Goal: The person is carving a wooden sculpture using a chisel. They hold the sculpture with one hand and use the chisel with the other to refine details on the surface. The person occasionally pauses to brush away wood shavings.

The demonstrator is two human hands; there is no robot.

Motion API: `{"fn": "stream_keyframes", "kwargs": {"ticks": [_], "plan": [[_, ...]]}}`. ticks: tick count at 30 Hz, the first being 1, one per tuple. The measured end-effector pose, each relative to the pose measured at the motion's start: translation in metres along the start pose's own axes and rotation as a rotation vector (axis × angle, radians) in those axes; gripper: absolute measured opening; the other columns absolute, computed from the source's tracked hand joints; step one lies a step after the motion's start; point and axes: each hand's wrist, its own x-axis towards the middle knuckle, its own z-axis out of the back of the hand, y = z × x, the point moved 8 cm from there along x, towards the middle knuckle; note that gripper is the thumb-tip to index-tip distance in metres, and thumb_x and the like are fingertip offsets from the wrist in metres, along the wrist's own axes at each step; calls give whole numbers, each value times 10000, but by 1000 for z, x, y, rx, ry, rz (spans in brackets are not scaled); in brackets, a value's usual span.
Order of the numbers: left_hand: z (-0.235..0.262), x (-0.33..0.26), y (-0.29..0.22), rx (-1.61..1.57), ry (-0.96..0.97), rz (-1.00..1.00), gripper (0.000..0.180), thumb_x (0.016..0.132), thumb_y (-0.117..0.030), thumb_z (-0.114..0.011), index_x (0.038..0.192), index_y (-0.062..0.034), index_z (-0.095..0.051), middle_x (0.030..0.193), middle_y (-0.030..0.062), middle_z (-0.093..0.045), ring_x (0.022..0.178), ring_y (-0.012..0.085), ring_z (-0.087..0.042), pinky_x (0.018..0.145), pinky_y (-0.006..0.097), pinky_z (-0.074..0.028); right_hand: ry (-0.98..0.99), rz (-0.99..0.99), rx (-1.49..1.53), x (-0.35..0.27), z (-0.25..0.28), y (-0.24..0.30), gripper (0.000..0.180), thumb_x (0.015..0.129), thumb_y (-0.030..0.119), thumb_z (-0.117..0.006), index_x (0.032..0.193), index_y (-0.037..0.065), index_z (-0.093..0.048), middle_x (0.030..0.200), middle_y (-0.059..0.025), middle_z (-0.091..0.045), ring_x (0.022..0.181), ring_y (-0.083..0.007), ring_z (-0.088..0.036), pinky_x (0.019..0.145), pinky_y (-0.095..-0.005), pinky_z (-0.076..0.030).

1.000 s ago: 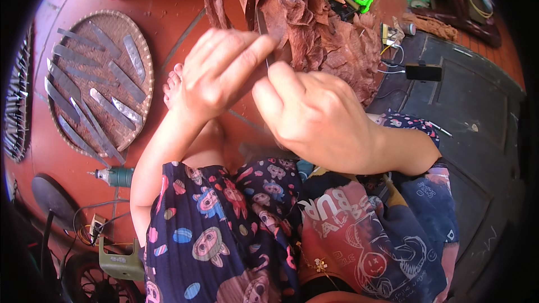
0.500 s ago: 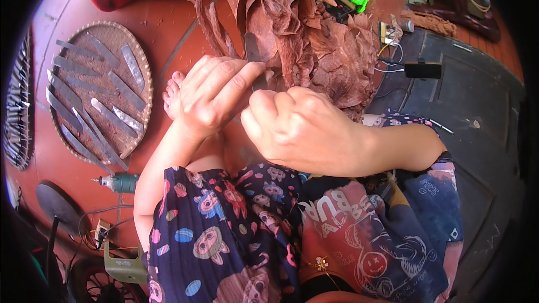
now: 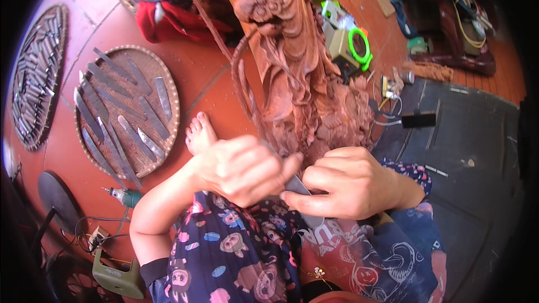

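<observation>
A flat dark-grey metal knife blade [image 3: 297, 186] runs slantwise between my two hands, held low in front of the carving, above my lap. My left hand [image 3: 244, 171] is curled at its upper part, somewhat smeared by motion. Fingers bent, my right hand [image 3: 348, 182] pinches it lower down. Both hands hide much of its length, so I cannot tell whether it has a handle. Just beyond them stands a reddish-brown carved wooden sculpture [image 3: 286, 73] with draped folds and a rough, leafy base.
At the left, a round woven tray [image 3: 175, 92] holds several similar flat blades; another tray [image 3: 63, 39] holds many slim tools. A green rotary tool [image 3: 130, 197] lies on the red tile floor. A phone [image 3: 419, 119] with cables rests on the dark panel at right.
Both hands have come down and nearer to me with the blade, away from the sculpture. The view has tilted up, showing more of the sculpture and the far-left tray.
</observation>
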Motion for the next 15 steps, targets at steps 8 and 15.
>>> {"fn": "stream_keyframes", "kwargs": {"ticks": [8,15], "plan": [[15,-27,36,-298,-291,298,308,791,-362,-800,720,-95,-664,637,-33,-535,533,144,-528,529,307,-412,-271,-230,460,-26,37,-36,219,936,290,-692,955,84,-764,862,-103,-703,646,-193,-685,519,-269,-527],[-58,-70,83,-375,-243,1034,556,724,-174,-870,1149,-25,-545,1083,121,-557,910,237,-585,779,354,-486,-843,-437,968,-81,54,-139,214,945,120,-705,1052,-9,-571,921,-182,-649,703,-185,-691,570,-258,-564]]}}
